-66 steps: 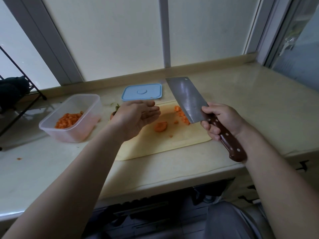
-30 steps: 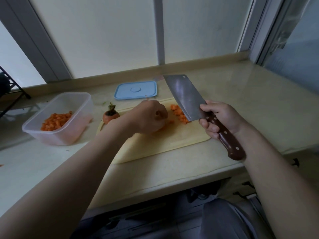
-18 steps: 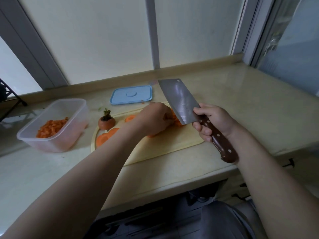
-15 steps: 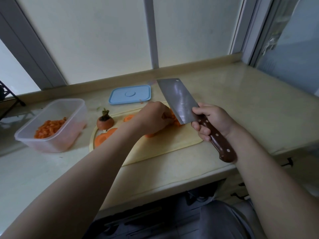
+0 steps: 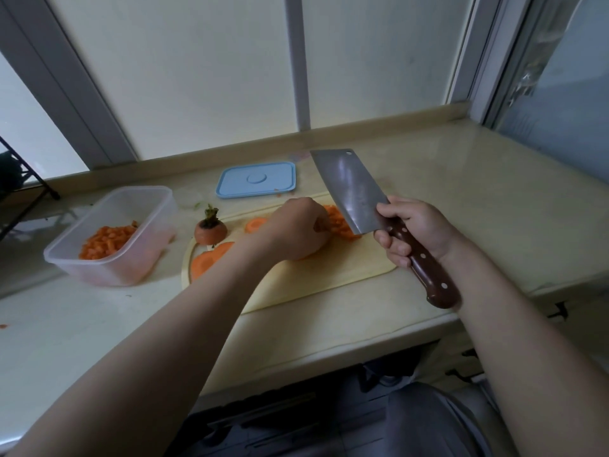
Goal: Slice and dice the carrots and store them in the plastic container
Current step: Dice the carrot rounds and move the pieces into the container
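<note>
My left hand (image 5: 298,229) curled over a carrot piece (image 5: 308,257) on the cutting board (image 5: 329,275), my right hand (image 5: 413,230) gripped the cleaver (image 5: 349,189) lifted at two o'clock of it, and I judged that tucked fingertips mattered most, with the plastic container (image 5: 112,232) at nine o'clock.

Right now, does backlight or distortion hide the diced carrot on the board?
Head view: dim, backlit by the window, its frames leaning from the wide angle; the diced carrot is sharp, partly behind the left hand; the cleaver shows only dull sheen.

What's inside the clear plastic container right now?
Diced carrot pieces heaped at the near end of the plastic container; its far end looks bare. The floor beneath the heap is covered.
</note>
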Motion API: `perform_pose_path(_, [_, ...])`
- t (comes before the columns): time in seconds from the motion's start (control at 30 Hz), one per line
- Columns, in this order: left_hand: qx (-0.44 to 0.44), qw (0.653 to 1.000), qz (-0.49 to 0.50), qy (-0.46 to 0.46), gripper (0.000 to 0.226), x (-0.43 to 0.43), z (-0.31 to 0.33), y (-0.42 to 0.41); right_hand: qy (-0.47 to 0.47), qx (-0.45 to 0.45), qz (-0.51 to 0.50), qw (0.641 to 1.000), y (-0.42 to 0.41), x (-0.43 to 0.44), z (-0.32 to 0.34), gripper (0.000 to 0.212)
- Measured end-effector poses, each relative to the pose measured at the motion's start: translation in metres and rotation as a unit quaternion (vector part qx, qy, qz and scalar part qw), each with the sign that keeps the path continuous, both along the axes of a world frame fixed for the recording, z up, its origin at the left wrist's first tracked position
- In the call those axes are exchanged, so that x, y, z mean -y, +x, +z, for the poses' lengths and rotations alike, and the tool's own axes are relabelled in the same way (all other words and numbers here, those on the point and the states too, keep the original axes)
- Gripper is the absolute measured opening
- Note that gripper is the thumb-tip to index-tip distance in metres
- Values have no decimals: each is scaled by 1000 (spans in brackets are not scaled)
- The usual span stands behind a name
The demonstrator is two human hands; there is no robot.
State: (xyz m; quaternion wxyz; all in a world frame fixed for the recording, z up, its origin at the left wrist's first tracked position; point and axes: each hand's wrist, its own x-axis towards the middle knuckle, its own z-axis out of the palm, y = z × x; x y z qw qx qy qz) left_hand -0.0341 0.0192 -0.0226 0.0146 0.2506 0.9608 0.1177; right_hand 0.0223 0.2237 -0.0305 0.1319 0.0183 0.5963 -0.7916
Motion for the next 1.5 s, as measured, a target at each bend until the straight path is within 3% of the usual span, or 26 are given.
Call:
perform_pose_path(0.2, [6, 1000, 3, 14, 17, 0, 6, 1, 4, 1, 5, 1000, -1, -1, 0, 11])
perform_pose_path(0.33, [45, 996, 8, 81, 22, 43, 23, 15, 6, -1, 3, 1000, 1, 0, 1, 16])
perform_pose_path(0.43, [83, 994, 17, 66, 31, 72, 24, 29, 12, 2, -2, 1000, 1, 1, 2, 17])
perform_pose_path(0.57, [39, 999, -8, 38, 38, 73, 12, 37, 37, 1, -1, 999, 1, 5, 2, 16])
perform_pose_path(0.67, [10, 997, -33, 66, 35, 70, 5, 33, 89, -4, -7, 996, 6, 11, 10, 12])
perform_pose_path(0.73, [-5, 996, -48, 79, 31, 70, 0, 29, 193, -15, -15, 981, 11, 15, 26, 12])
perform_pose_path(0.83, [-20, 994, -56, 91, 31, 72, -4, 24, 390, -29, 6, 920, 19, 25, 48, 16])
perform_pose_path(0.97, [-5, 993, -61, 99, 37, 73, -2, 20, 525, -43, 44, 849, 32, 48, 57, 24])
perform_pose_path(1.17, [-6, 992, -39, 120, 39, 71, -5, 20, 582, -42, 64, 810, 38, 70, 57, 28])
perform_pose_path(1.3, [-32, 989, -39, 140, 24, 66, -7, 23, 588, -35, 73, 805, 41, 80, 59, 27])
perform_pose_path(1.5, [-54, 989, -36, 131, 23, 61, -9, 25, 609, -34, 74, 789, 44, 85, 65, 23])
